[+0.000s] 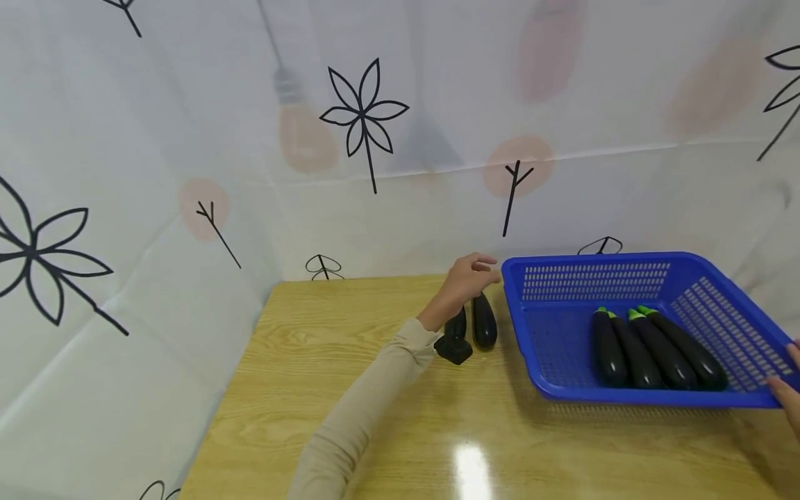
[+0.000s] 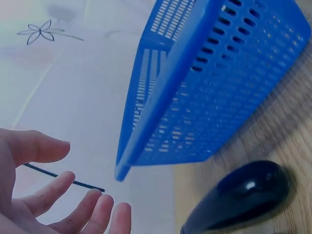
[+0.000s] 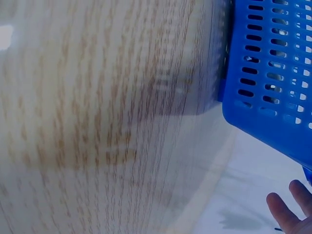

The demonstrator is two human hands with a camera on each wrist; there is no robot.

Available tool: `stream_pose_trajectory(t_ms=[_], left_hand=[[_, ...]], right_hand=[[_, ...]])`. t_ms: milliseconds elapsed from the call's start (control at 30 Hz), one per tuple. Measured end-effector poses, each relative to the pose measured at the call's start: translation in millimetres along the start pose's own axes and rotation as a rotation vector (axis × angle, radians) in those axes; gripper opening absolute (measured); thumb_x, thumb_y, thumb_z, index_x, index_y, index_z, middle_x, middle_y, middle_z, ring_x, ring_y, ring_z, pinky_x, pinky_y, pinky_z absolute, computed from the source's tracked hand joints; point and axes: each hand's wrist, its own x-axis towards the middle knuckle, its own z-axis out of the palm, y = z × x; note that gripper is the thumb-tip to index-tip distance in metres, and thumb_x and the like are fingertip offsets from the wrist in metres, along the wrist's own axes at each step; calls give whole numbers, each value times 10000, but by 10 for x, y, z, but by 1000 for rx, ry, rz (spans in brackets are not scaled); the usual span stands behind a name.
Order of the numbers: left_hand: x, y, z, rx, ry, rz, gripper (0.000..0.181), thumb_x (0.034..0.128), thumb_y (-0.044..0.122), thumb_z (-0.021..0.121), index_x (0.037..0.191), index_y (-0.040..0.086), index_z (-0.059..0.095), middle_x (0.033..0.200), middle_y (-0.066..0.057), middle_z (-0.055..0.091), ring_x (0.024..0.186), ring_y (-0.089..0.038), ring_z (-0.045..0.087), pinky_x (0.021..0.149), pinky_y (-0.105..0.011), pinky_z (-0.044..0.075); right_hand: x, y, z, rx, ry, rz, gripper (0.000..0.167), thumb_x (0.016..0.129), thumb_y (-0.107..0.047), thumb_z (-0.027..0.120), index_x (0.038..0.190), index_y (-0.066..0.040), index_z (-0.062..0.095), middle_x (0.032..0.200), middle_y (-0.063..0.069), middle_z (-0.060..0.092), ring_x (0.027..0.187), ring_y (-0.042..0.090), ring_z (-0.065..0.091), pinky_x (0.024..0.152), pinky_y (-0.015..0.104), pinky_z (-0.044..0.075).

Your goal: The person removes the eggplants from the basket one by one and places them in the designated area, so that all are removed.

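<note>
My left hand (image 1: 467,281) is just left of the blue plastic basket (image 1: 544,390), above the table. Its fingers are loosely bent and hold nothing; in the left wrist view a gap separates them from the basket rim. Below it, one eggplant (image 1: 484,323) lies on the table. A second eggplant (image 1: 457,325) beside it is partly hidden by the wrist and the black wrist camera. Several dark eggplants (image 1: 644,357) with green stem ends lie side by side in the basket. At the basket's right front corner my right hand (image 1: 789,396) is partly in frame, fingers spread, thumb at the rim.
The wooden table (image 1: 300,389) ends at the back against a white patterned cloth (image 1: 425,222), which also hangs along the left side. The basket's perforated walls stand up from the right part of the table.
</note>
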Motion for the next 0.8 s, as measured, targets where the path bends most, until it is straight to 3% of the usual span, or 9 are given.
stream_pose_trajectory(t_ms=[100,367,500,800], left_hand=[[-4,46,39,-8,-17,0,354,863,155,669,1209,93,623,1129,-70,616,922,-180,592,830,-464,505],[-34,123,135,-8,-87,7,357,873,179,671,1222,125,620,1075,13,609,915,-134,595,703,-297,512],[-52,161,178,-50,-100,0,332,865,171,678,1192,137,634,1027,38,599,948,-172,609,716,-299,513],[-64,195,293,-63,-128,29,325,869,165,670,1186,106,628,960,60,614,833,-76,582,724,-352,522]], right_hand=[[12,13,6,-18,-7,-10,507,1044,-300,284,1510,-112,213,1577,72,124,1409,355,162,1134,484,109],[4,11,11,7,9,-39,532,1039,-358,264,1504,-102,231,1572,80,144,1414,342,157,1138,468,99],[-6,-7,-10,-5,19,-52,525,1040,-350,286,1501,-102,246,1570,71,157,1413,335,167,1138,466,106],[-1,-20,2,23,11,-31,525,1041,-344,271,1504,-100,231,1570,89,146,1414,339,158,1141,456,95]])
